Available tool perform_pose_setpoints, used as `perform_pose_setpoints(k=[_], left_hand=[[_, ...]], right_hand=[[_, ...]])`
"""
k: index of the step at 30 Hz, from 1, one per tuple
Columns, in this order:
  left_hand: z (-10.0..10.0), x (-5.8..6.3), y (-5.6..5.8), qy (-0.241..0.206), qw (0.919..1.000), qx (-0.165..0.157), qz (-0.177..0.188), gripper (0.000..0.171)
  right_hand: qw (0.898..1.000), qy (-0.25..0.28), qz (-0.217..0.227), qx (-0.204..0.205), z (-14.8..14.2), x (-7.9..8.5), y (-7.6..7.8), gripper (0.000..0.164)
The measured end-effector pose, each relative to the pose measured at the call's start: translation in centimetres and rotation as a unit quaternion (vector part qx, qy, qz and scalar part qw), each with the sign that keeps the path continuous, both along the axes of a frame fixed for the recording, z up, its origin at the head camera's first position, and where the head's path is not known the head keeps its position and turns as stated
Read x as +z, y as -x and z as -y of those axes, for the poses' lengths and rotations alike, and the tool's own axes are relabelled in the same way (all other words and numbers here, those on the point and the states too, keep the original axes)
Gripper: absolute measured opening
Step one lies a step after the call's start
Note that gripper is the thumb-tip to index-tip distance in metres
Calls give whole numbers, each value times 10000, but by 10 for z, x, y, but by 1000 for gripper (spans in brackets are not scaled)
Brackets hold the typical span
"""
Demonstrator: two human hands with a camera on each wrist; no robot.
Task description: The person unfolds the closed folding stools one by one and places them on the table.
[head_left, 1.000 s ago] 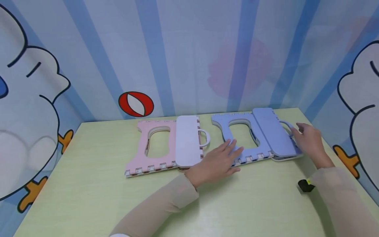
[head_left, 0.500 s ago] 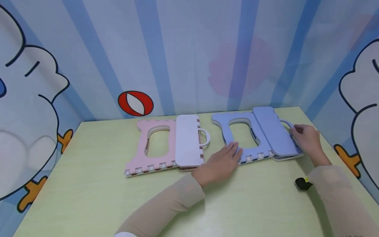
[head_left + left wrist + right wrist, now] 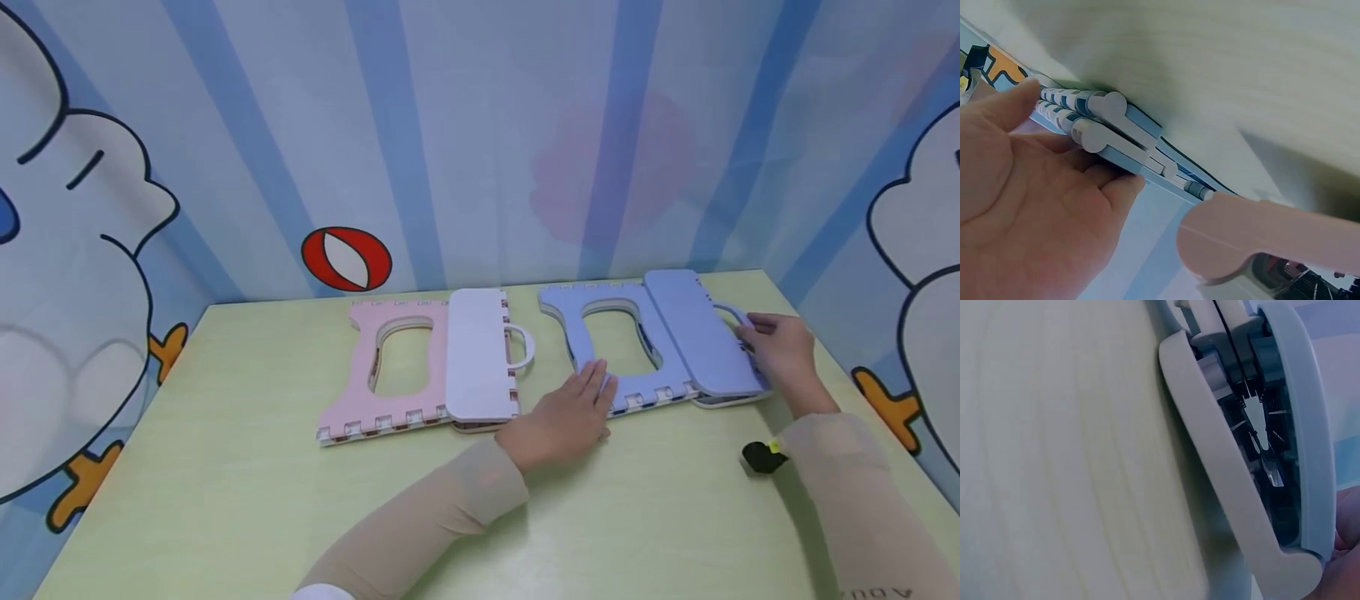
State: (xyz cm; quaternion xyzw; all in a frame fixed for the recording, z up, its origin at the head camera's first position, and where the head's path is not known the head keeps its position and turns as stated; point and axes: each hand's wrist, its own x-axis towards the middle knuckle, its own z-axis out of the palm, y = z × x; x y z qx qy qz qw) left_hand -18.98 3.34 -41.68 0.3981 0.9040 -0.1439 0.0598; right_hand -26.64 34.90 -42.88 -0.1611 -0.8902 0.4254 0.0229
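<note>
A blue folding stool (image 3: 690, 333) lies folded flat on the pale green table (image 3: 225, 500), right of centre. My left hand (image 3: 566, 412) rests flat on its near left corner with straight fingers. The left wrist view shows that hand (image 3: 1029, 206) against the stool's stacked slats (image 3: 1116, 134). My right hand (image 3: 780, 350) curls its fingers round the stool's right edge beside the white handle (image 3: 727, 312). In the right wrist view the folded seat edge (image 3: 1297, 425) fills the frame, with a fingertip (image 3: 1347, 550) at its end.
A pink folding stool (image 3: 360, 375) with a white seat panel (image 3: 476, 354) lies flat just left of the blue one, and its leg (image 3: 1260, 240) shows in the left wrist view. A small black object (image 3: 761, 457) sits by my right sleeve. Cartoon-printed walls close in the table.
My right hand's fingers have drawn in from outstretched to curled at the blue stool's right edge. My left hand has shifted slightly on the near left corner. Both stools lie as before.
</note>
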Motion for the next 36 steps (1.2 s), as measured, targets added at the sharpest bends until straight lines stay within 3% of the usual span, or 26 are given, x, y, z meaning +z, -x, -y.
perform_pose_setpoints(k=[14,36], left_hand=[[-1,3,-3,-24,9996,131,241,73],[2,7,-2,-157,9986,204,470,74]], right_hand=[[9933,1100,60,-360,-3,3,-1,51],[9904,1366,-41,-223,-4,24,-4,52]])
